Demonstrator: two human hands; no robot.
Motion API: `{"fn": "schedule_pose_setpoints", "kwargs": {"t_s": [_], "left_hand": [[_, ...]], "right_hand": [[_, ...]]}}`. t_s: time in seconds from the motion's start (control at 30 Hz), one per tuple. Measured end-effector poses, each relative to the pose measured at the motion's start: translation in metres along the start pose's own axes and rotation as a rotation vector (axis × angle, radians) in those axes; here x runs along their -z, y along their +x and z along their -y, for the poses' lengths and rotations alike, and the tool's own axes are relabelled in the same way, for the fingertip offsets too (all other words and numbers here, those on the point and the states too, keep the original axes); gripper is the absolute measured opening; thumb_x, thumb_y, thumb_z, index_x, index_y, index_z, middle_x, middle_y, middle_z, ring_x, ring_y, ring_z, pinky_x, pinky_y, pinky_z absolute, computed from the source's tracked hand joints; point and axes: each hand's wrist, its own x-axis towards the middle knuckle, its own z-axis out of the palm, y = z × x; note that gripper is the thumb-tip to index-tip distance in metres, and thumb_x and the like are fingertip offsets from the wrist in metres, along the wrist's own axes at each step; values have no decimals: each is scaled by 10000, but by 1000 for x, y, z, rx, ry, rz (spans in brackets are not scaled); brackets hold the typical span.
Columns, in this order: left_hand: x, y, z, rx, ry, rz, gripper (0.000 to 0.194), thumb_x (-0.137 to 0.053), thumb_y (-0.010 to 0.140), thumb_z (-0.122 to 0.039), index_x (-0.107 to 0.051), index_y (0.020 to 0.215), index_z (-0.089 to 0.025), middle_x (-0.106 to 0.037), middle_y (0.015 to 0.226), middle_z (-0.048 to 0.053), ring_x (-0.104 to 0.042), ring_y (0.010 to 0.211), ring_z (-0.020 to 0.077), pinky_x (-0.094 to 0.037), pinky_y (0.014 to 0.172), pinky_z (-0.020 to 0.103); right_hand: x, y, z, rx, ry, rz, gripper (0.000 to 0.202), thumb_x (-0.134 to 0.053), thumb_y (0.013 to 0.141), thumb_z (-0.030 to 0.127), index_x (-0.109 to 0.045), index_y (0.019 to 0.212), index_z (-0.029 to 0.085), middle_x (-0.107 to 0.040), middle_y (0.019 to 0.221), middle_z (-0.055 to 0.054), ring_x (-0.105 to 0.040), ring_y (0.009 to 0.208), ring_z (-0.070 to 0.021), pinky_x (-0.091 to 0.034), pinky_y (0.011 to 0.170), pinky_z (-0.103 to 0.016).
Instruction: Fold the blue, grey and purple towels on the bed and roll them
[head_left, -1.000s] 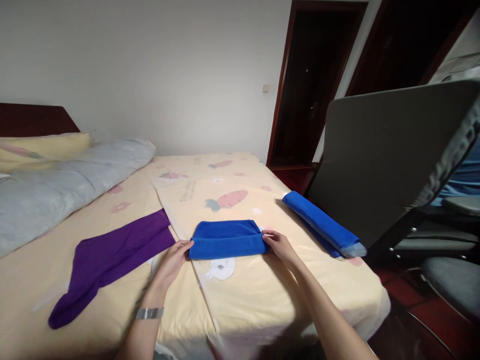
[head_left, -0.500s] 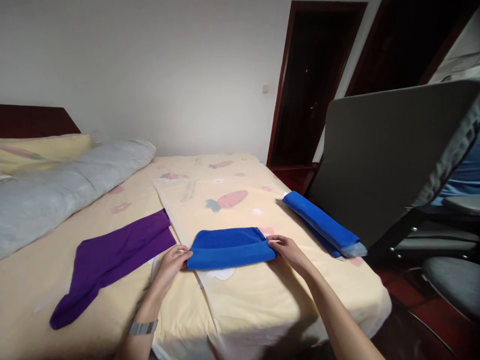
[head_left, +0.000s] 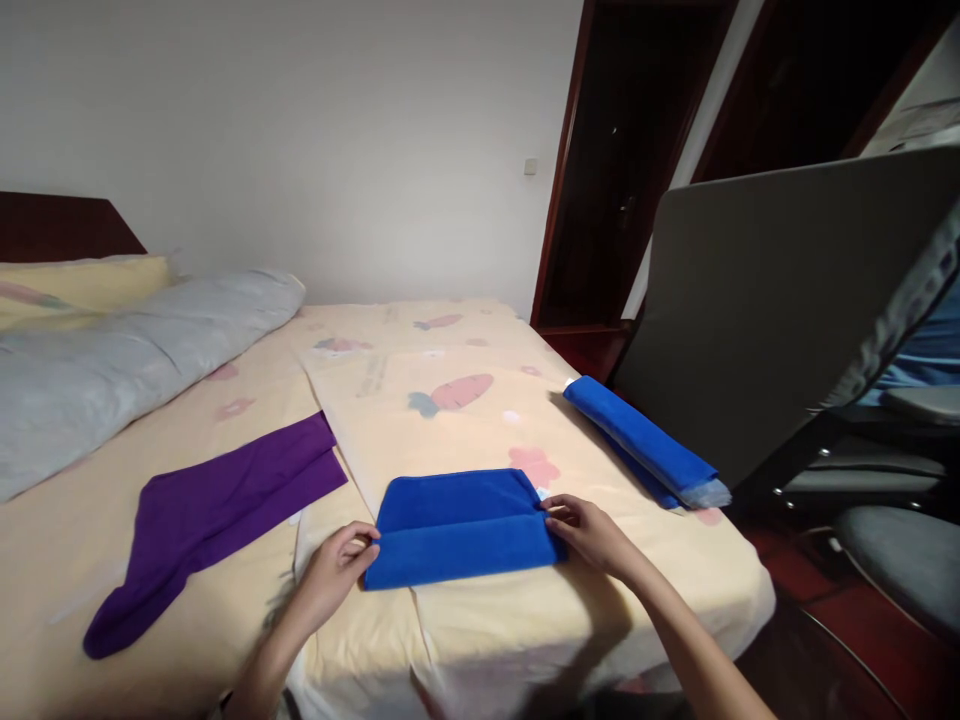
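Observation:
A blue towel [head_left: 457,550] lies partly folded on the bed, its near part turned over in a wide band while the far part shows a hemmed edge. At its left edge, the thumb and forefinger of my left hand [head_left: 335,568] pinch the fold's corner. My right hand [head_left: 589,533] grips the opposite end of the fold with fingertips and thumb. Left of my left hand, a purple cloth [head_left: 217,510] is spread out with one narrow end pointing towards me.
Near the bed's right edge lies a folded blue bundle [head_left: 641,435] with clear plastic showing at its end. A grey rolled quilt [head_left: 150,340] and a yellow pillow [head_left: 90,285] occupy the left side. Beyond the right edge stand a dark grey panel [head_left: 757,300] and a chair seat [head_left: 900,560].
The fold's near edge has come closer to me and the towel lies flatter. Both hands have moved nearer with it, still at its two ends. The view has shifted slightly.

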Motion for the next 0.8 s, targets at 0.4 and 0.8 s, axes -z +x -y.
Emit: {"fn": "schedule_pose_setpoints", "kwargs": {"t_s": [0.4, 0.8], "left_hand": [[-18, -14, -14, -596, 566, 179, 338, -664, 845, -323, -681, 1183, -338, -684, 1229, 35, -630, 1138, 235, -521, 1000, 368], [11, 0, -9, -373, 416, 272, 280, -701, 800, -339, -752, 1074, -310, -704, 1240, 41, -654, 1143, 239, -512, 1027, 359]], "right_hand": [[-24, -32, 51, 483, -490, 264, 604, -663, 769, 175, -577, 1355, 291, -480, 1462, -71, -486, 1305, -291, -424, 1088, -407], [10, -21, 42, 297, -306, 315, 469, -666, 825, 315, -645, 1292, 299, -535, 1428, -41, -526, 1274, -303, -451, 1049, -404]]}}
